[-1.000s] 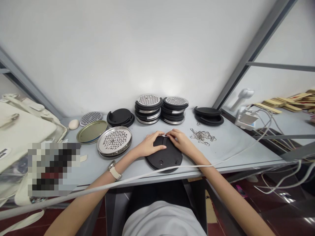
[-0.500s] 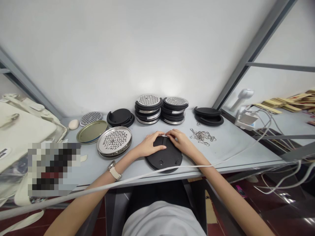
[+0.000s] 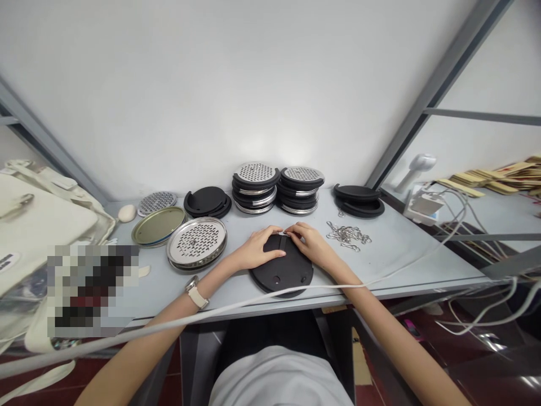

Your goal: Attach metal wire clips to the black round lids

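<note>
A round black disc (image 3: 282, 269) lies in front of me near the table's front edge, with a groove at its far side and small holes near the front. My left hand (image 3: 258, 248) rests on its left far part, thumb lying on the top, fingertips closed at the far rim. My right hand (image 3: 305, 241) is at the right far rim, fingers pinched. Between the fingertips of both hands shows a small metal clip (image 3: 283, 232), mostly hidden. To the right lies a loose pile of wire clips (image 3: 347, 234).
Two stacks of perforated metal and black discs, a left stack (image 3: 255, 189) and a right stack (image 3: 299, 190), stand by the wall. Left are a grater-like disc (image 3: 196, 242) and a gold lid (image 3: 159, 225). A white cable (image 3: 253, 307) crosses before my forearms. Black rings (image 3: 358, 201) sit back right.
</note>
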